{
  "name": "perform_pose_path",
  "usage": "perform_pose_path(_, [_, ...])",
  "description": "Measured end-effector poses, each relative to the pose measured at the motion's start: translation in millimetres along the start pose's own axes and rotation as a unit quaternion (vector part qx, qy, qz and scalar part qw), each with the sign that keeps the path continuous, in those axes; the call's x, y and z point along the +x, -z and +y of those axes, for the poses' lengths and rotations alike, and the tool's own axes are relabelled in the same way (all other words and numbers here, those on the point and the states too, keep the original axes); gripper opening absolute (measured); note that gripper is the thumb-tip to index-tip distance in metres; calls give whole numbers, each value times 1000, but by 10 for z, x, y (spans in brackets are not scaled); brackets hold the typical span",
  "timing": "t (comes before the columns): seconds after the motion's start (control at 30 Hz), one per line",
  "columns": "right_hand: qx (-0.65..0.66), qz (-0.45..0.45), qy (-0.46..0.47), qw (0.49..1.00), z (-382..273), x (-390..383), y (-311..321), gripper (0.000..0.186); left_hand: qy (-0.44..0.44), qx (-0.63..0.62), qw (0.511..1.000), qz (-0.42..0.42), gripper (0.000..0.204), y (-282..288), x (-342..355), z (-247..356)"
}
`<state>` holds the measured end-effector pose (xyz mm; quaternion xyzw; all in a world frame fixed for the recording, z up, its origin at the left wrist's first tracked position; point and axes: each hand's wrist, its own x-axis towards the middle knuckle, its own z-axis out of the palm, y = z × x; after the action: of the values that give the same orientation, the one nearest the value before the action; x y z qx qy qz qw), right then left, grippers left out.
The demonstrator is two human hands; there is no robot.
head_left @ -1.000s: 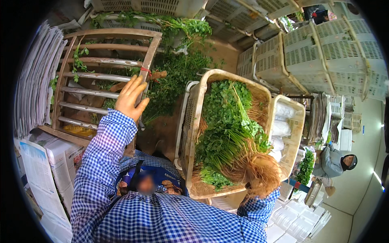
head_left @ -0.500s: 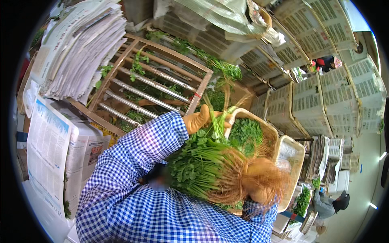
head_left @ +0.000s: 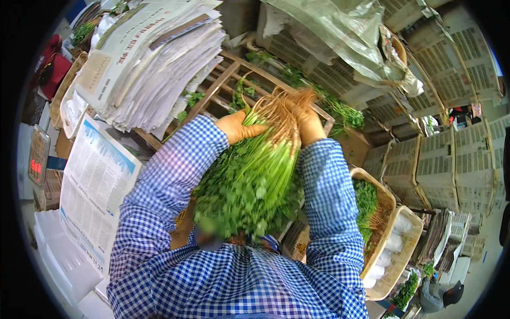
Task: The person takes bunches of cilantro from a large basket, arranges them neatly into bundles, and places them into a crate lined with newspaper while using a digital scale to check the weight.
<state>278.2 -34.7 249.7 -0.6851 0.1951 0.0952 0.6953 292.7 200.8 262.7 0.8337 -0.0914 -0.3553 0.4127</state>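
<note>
A large bunch of coriander (head_left: pixel 249 181) is held in front of my body, its brown roots (head_left: pixel 281 114) pointing away and its green leaves toward me. My left hand (head_left: pixel 238 126), in a tan glove, is closed on the left side of the stems just below the roots, thumb laid across them. My right hand (head_left: pixel 309 122), gloved the same way, grips the bunch at the right by the roots; its fingers are partly hidden among them. Beneath the roots lies a brown slatted rack (head_left: pixel 215 97), largely covered by the bunch and my arms.
Left of the rack stands a tall stack of newspapers (head_left: pixel 164 69), with a loose newspaper sheet (head_left: pixel 95 186) nearer me. A crate (head_left: pixel 390 194) of coriander and a crate (head_left: pixel 417 228) of white bundles sit at right. Paper-lined crates (head_left: pixel 441 165) line the far right. A person (head_left: pixel 438 295) is beyond.
The bunch has swung from the right to the middle over the rack, roots turning from rightward to away from me. My right hand came up with it; my left now grips its stems.
</note>
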Motion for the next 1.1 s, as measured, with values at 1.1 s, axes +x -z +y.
perform_pose_path(1.1, [-224,134,-22,965,1187,-984,-83,103,173,-18,980,93,107,132,85,-749])
